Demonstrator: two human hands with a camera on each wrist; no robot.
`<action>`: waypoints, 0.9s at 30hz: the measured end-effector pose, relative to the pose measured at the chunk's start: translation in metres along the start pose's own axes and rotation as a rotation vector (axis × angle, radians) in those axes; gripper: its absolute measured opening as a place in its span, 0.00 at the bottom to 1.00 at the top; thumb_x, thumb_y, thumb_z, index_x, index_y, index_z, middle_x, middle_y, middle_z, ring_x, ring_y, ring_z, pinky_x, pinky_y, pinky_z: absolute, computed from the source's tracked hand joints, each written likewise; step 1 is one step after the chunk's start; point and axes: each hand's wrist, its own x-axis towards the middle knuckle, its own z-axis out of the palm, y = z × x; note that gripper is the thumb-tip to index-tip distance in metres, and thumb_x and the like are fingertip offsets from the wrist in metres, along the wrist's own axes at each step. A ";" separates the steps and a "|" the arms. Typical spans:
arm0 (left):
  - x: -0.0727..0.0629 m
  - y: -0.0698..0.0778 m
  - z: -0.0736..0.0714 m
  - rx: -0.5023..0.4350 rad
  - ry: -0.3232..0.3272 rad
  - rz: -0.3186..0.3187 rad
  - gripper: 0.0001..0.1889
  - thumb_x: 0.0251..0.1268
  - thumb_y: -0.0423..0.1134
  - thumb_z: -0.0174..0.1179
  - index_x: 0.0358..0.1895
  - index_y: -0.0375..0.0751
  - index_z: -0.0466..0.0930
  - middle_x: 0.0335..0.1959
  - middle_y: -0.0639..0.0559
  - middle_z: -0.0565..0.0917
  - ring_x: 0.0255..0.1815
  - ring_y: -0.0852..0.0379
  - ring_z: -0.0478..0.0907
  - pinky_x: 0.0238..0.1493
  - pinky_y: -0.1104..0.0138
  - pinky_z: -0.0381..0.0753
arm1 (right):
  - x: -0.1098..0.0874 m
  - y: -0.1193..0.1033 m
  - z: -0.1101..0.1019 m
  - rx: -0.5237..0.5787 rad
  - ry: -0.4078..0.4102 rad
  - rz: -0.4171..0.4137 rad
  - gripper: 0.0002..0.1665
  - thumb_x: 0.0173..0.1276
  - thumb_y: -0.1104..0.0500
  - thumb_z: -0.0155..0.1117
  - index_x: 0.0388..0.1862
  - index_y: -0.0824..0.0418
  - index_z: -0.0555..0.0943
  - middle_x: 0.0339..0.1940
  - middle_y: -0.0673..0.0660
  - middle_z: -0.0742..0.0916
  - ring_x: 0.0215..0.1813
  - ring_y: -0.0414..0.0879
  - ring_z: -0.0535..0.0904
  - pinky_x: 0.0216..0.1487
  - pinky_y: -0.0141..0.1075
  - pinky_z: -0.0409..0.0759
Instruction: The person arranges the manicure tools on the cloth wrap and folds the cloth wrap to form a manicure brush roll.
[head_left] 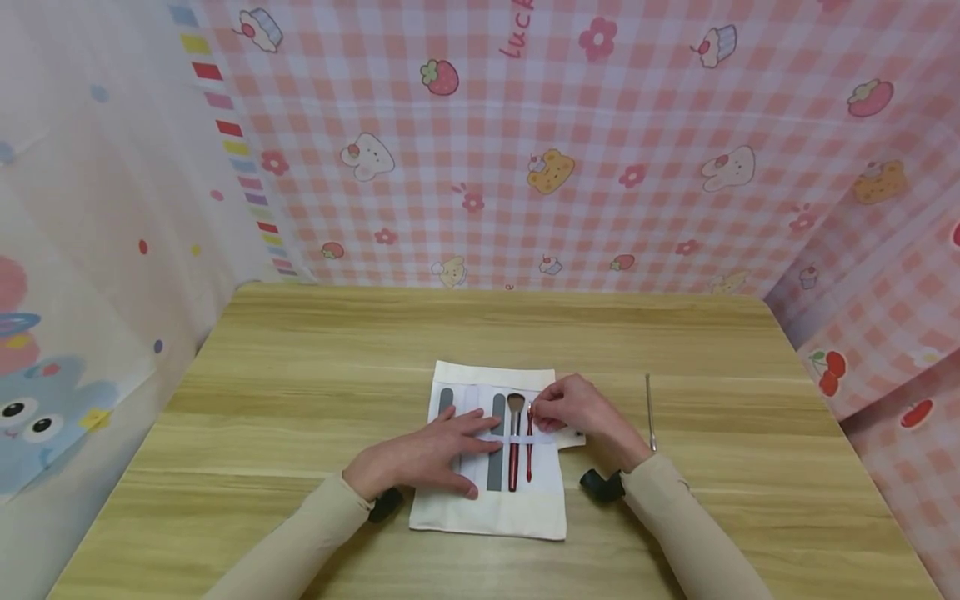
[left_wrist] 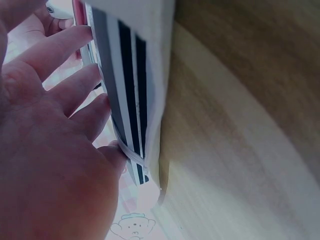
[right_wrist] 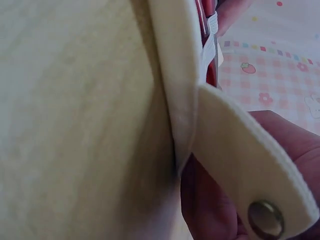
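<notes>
pouch lies flat on worktop, w/ snap tab jutting r. l hand over it, grip spread, fingertips at grey file; r hand grip pinching upper end of slim red tool, just r of red-handled brush. thin metal rod on worktop, apart, r of pouch.

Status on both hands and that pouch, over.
Left hand spread over pouch. Right hand at thin red tool, tool under elastic band. Metal rod apart, not blocking.
</notes>
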 end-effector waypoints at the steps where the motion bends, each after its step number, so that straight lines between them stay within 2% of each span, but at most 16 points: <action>1: 0.000 0.000 0.000 0.000 0.000 0.000 0.36 0.64 0.50 0.72 0.74 0.44 0.74 0.82 0.46 0.61 0.84 0.43 0.50 0.81 0.43 0.42 | -0.001 0.000 0.000 -0.001 0.006 -0.004 0.10 0.73 0.65 0.63 0.38 0.71 0.87 0.27 0.55 0.87 0.29 0.42 0.84 0.34 0.34 0.86; 4: 0.001 0.001 0.000 -0.003 -0.002 -0.003 0.36 0.65 0.50 0.72 0.75 0.44 0.73 0.82 0.46 0.61 0.84 0.43 0.50 0.81 0.43 0.42 | -0.004 0.001 -0.003 -0.007 0.033 -0.021 0.11 0.74 0.63 0.63 0.40 0.70 0.88 0.28 0.55 0.87 0.31 0.43 0.84 0.35 0.35 0.87; 10: 0.001 0.002 0.000 -0.014 -0.012 -0.019 0.36 0.65 0.49 0.73 0.75 0.43 0.73 0.82 0.46 0.61 0.84 0.43 0.50 0.81 0.43 0.41 | -0.020 0.002 -0.018 0.001 0.107 -0.076 0.17 0.77 0.58 0.63 0.54 0.71 0.84 0.37 0.59 0.88 0.37 0.47 0.86 0.41 0.40 0.88; 13: 0.001 0.002 -0.001 -0.014 -0.010 -0.023 0.36 0.64 0.49 0.73 0.75 0.43 0.73 0.82 0.46 0.61 0.84 0.43 0.50 0.81 0.43 0.41 | -0.029 0.004 -0.030 -0.010 0.171 -0.115 0.18 0.77 0.57 0.63 0.55 0.71 0.84 0.40 0.63 0.88 0.39 0.50 0.85 0.42 0.40 0.87; 18: 0.001 0.003 0.000 -0.004 -0.001 -0.015 0.36 0.64 0.49 0.73 0.74 0.43 0.74 0.82 0.45 0.61 0.84 0.43 0.50 0.81 0.42 0.42 | -0.046 0.012 -0.057 -0.097 0.313 -0.159 0.19 0.76 0.55 0.64 0.54 0.69 0.85 0.45 0.63 0.90 0.44 0.50 0.85 0.43 0.36 0.83; 23: 0.001 0.002 0.001 -0.011 0.004 -0.013 0.36 0.64 0.49 0.73 0.74 0.43 0.74 0.82 0.45 0.61 0.84 0.42 0.51 0.81 0.42 0.42 | -0.060 0.026 -0.087 -0.194 0.404 -0.125 0.21 0.79 0.52 0.60 0.57 0.67 0.84 0.49 0.62 0.89 0.48 0.53 0.86 0.43 0.36 0.83; 27: 0.001 0.001 0.001 -0.019 0.007 -0.009 0.36 0.63 0.48 0.73 0.74 0.43 0.74 0.82 0.45 0.61 0.84 0.42 0.51 0.81 0.42 0.41 | -0.067 0.040 -0.105 -0.282 0.426 -0.062 0.22 0.79 0.50 0.61 0.56 0.67 0.85 0.48 0.64 0.89 0.49 0.56 0.86 0.43 0.39 0.82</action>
